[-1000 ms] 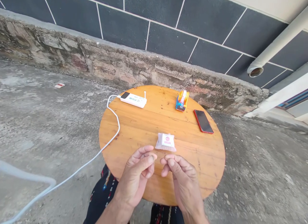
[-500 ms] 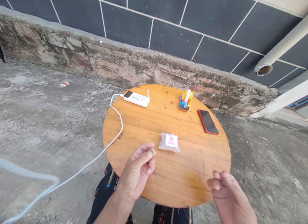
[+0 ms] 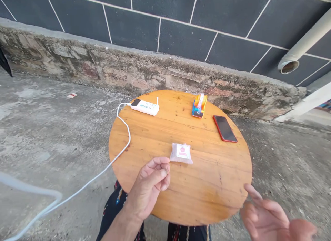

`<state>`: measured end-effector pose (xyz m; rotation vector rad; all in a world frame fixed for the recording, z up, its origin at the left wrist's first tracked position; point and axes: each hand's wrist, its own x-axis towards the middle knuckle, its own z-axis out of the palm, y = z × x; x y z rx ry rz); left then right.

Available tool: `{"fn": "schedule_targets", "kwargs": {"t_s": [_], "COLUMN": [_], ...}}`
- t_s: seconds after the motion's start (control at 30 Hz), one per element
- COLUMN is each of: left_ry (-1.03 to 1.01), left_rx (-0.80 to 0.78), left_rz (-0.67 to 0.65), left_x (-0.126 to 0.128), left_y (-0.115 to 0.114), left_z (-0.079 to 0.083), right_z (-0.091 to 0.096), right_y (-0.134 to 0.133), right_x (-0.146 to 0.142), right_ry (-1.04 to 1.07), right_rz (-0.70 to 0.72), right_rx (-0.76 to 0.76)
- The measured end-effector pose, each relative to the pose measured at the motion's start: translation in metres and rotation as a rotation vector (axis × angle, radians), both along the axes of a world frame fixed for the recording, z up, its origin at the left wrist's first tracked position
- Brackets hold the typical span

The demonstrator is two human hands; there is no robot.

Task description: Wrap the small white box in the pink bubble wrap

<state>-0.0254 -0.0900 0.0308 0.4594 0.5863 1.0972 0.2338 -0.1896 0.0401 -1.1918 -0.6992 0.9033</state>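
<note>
My left hand hovers over the near side of a round wooden table, its thumb and fingers pinched together on something too small to make out. Just beyond its fingertips lies a small clear packet with a white and red label. My right hand is off the table's near right edge, palm up, fingers spread and holding nothing.
A white power strip with a cable trailing off the left edge lies at the back left. An orange and blue tape dispenser and a red-edged phone sit at the back right. Concrete floor surrounds the table; a stone ledge and dark tiled wall stand behind.
My right hand left its pinch beside the left hand, swung right and down off the table edge, and opened. The left hand stayed pinched in place.
</note>
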Motion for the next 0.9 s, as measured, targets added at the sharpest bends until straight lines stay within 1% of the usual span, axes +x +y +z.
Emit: {"fn": "schedule_targets", "kwargs": {"t_s": [0.03, 0.07, 0.17, 0.23, 0.33, 0.43, 0.53, 0.7, 0.83, 0.9], "left_ry": [0.053, 0.110, 0.280, 0.371, 0.485, 0.599, 0.691, 0.762, 0.842, 0.850], "left_rx": [0.035, 0.068, 0.153, 0.190, 0.233, 0.299, 0.351, 0.396, 0.469, 0.489], "left_rz": [0.016, 0.035, 0.083, 0.093, 0.118, 0.137, 0.151, 0.173, 0.208, 0.218], "left_x": [0.000, 0.001, 0.000, -0.002, -0.005, -0.008, -0.009, -0.010, -0.011, -0.010], "left_y": [-0.002, -0.004, -0.010, -0.012, -0.015, -0.017, -0.018, -0.019, -0.020, -0.021], "left_z": [0.001, 0.002, 0.004, 0.007, 0.009, 0.007, 0.002, -0.004, -0.004, -0.003], "right_z": [0.005, 0.010, 0.021, 0.025, 0.026, 0.023, 0.021, 0.021, 0.020, 0.019], "right_y": [0.006, 0.013, 0.033, 0.046, 0.060, 0.066, 0.066, 0.068, 0.070, 0.071], "right_x": [-0.013, -0.027, -0.067, -0.088, -0.108, -0.116, -0.120, -0.124, -0.126, -0.127], "right_ry": [-0.081, -0.174, -0.461, -0.646, -0.834, -0.912, -0.961, -1.061, -1.222, -1.322], "right_rz": [0.094, 0.152, 0.367, 0.431, 0.454, 0.475, 0.487, 0.480, 0.445, 0.418], "right_rx": [-0.031, -0.033, 0.017, 0.094, 0.185, 0.198, 0.196, 0.193, 0.268, 0.289]}}
